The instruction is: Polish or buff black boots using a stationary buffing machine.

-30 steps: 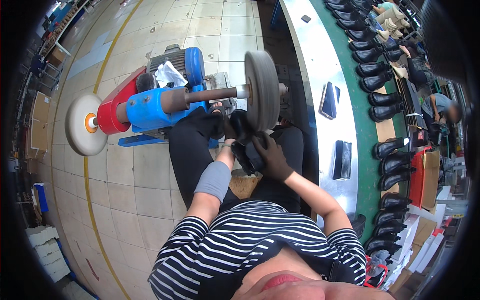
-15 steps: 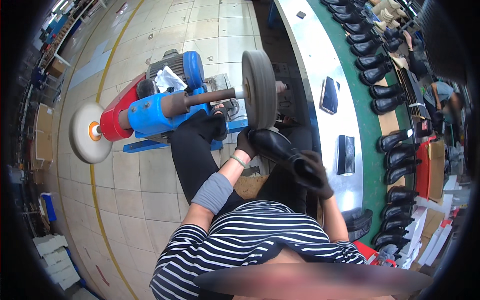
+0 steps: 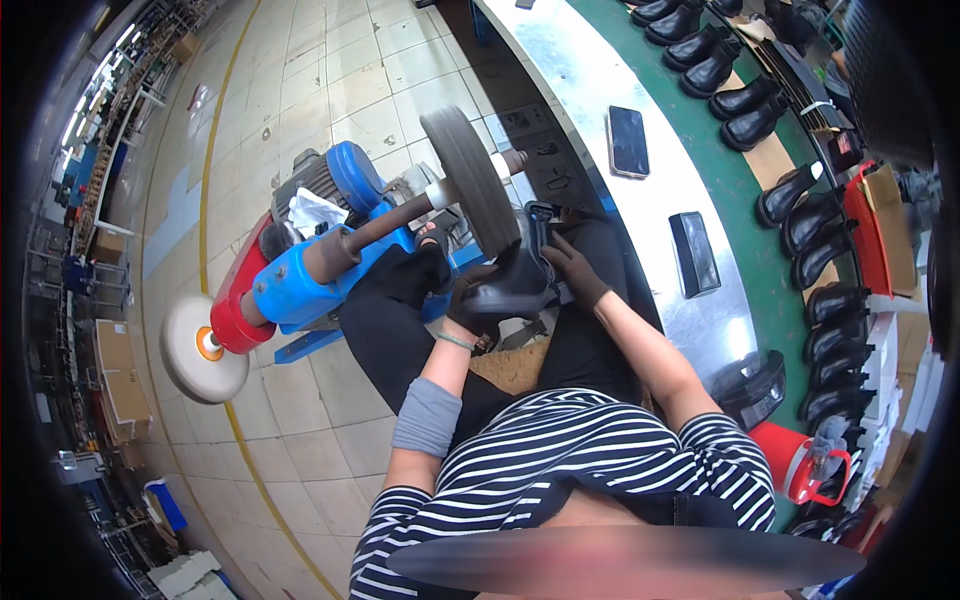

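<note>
Left hand (image 3: 472, 300) in dark glove, grip closed around black boot (image 3: 515, 290), right hand (image 3: 572, 272) gloved, grip clasping boot's shaft, boot just below grey buffing wheel (image 3: 470, 180), blue motor (image 3: 310, 270), phone (image 3: 628, 140) on steel tabletop (image 3: 580, 80)

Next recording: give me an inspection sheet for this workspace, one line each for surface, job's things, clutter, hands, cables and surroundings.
Surface: grey metal bench beside a green belt.
Job's things: black boot at the grey buffing wheel of a blue motor.
Clutter: two dark phones on the bench, white rag on the motor.
Hands: gloved left hand and right hand both grip the boot.
Cables: nothing seen.
Surroundings: rows of black boots, tiled floor.
</note>
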Demonstrator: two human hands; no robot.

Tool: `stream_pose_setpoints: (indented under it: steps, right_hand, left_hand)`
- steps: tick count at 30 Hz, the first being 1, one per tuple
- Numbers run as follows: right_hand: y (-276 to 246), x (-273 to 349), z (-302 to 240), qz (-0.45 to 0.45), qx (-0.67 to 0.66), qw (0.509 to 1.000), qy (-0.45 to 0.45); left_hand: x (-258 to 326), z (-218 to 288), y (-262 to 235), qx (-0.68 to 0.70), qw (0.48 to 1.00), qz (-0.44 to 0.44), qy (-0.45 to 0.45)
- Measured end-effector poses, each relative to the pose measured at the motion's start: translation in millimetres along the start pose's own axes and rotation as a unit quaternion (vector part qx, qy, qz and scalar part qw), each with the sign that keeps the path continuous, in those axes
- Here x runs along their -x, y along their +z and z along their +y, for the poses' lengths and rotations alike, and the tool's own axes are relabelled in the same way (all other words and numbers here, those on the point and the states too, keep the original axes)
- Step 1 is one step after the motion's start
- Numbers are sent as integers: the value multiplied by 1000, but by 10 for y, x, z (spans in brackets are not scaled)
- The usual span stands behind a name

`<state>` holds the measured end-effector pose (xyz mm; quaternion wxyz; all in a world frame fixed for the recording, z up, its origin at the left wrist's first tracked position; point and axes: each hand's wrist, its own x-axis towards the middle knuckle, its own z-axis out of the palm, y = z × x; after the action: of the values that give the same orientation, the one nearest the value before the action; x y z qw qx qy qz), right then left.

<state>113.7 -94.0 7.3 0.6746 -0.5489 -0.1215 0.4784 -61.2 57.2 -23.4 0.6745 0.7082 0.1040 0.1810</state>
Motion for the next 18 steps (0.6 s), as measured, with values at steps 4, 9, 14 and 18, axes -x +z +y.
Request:
stream_pose_setpoints:
  steps: [4, 9, 14, 18]
  right_hand:
    - [-280, -406, 309, -60, 31, 992, 106]
    - [-352, -800, 118, -144, 141, 979, 42]
    - [-213, -1027, -273, -121, 46, 972, 198]
    - [-233, -1220, -68, -116, -37, 980, 157]
  left_hand:
    - [-151, 24, 92, -312, 936, -33, 160]
    - [-157, -266, 77, 560, 797, 24, -223]
    - [-227, -123, 71, 491, 792, 95, -350]
    - [-182, -323, 322, 540, 745, 222, -323]
